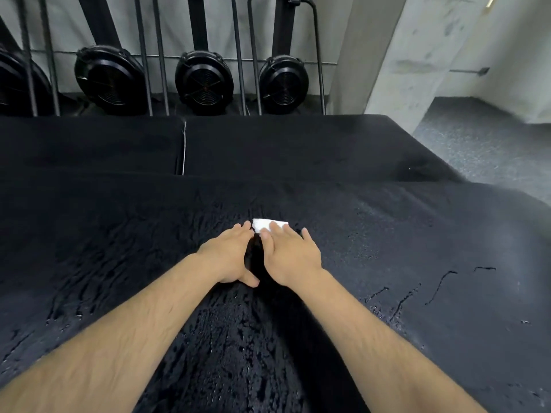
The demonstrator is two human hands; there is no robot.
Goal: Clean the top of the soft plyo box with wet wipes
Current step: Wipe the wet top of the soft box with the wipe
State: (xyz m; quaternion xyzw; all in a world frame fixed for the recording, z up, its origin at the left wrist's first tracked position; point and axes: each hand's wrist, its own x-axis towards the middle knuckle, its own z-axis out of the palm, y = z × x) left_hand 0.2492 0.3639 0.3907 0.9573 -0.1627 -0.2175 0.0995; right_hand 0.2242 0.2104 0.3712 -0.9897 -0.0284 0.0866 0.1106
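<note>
Both hands lie flat with straight fingers on the top of the black plyo box [387, 248]. The right hand [290, 254] presses a folded white wet wipe [268, 225] near the middle. The left hand [229, 257] rests beside it, holding nothing. The surface around them looks wet.

Back: pale concrete wall [68, 25] w/ three black fan flywheels [204, 81] in front of it, thin metal bars [161, 55] btw. them. Right: concrete column [387, 55], then grey speckled floor [483, 138]. Light is soft.
</note>
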